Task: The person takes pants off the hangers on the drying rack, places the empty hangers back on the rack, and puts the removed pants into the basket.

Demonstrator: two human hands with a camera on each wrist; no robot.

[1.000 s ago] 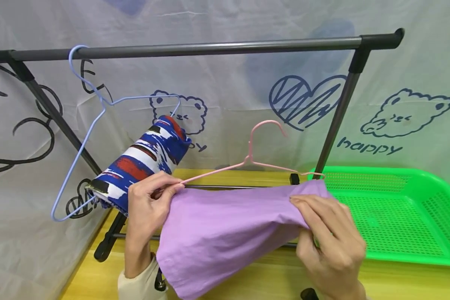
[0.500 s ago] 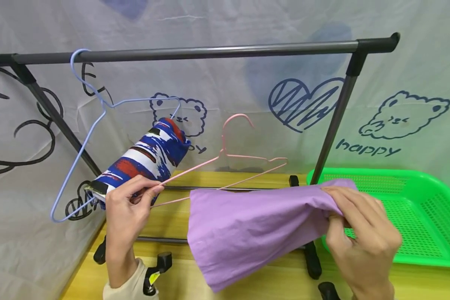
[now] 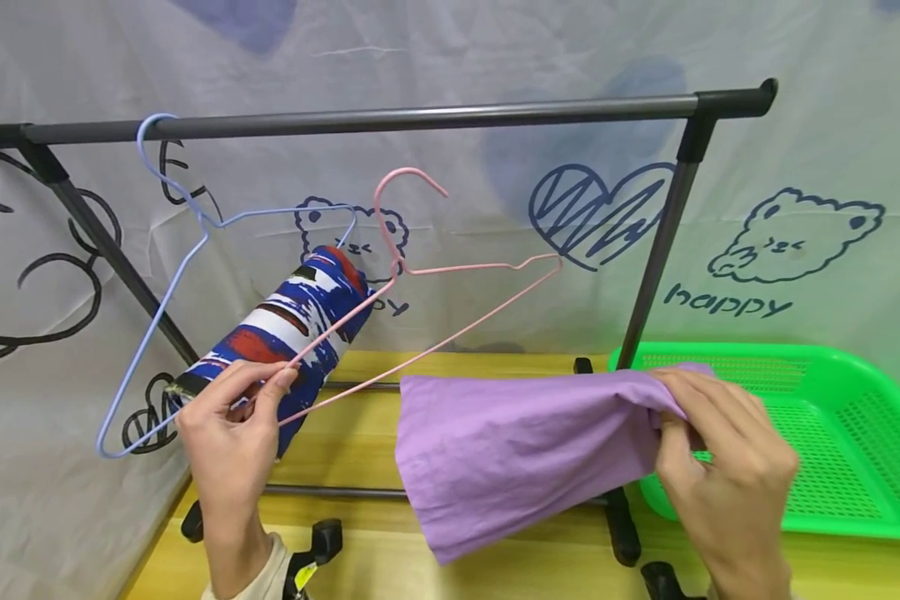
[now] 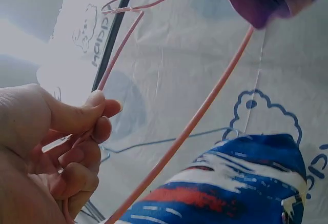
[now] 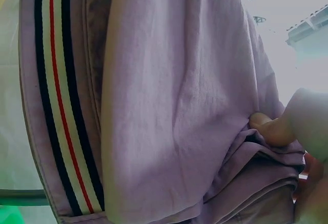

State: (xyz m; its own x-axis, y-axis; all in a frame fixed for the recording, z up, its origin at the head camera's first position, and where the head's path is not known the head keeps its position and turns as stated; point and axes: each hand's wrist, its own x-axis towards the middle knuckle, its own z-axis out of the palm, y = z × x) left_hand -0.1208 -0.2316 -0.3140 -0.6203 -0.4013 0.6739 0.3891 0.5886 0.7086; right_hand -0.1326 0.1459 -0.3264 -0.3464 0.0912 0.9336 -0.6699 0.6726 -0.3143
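Observation:
My left hand [image 3: 236, 425] pinches the left end of a pink wire hanger [image 3: 457, 268] between thumb and fingers. The hanger is bare, its hook pointing up below the rail. In the left wrist view the thumb presses the pink wire [image 4: 189, 126] near its corner. My right hand [image 3: 727, 467] grips the right end of a folded purple garment [image 3: 525, 450], whose left part hangs down apart from the hanger. The right wrist view shows a striped ribbon trim [image 5: 59, 96] along the garment's edge, with the thumb [image 5: 271, 129] pressed into its folds.
A dark metal rack's rail [image 3: 420, 117] spans the back. On its left hangs a blue hanger [image 3: 172, 292] bearing a blue, white and red patterned cloth [image 3: 270, 333]. A green plastic basket [image 3: 817, 354] stands at the right on the yellow wood-grain table [image 3: 375, 550].
The purple garment has come off the pink hanger toward the right in my right hand. My left hand has moved left, and the hanger has swung up and left.

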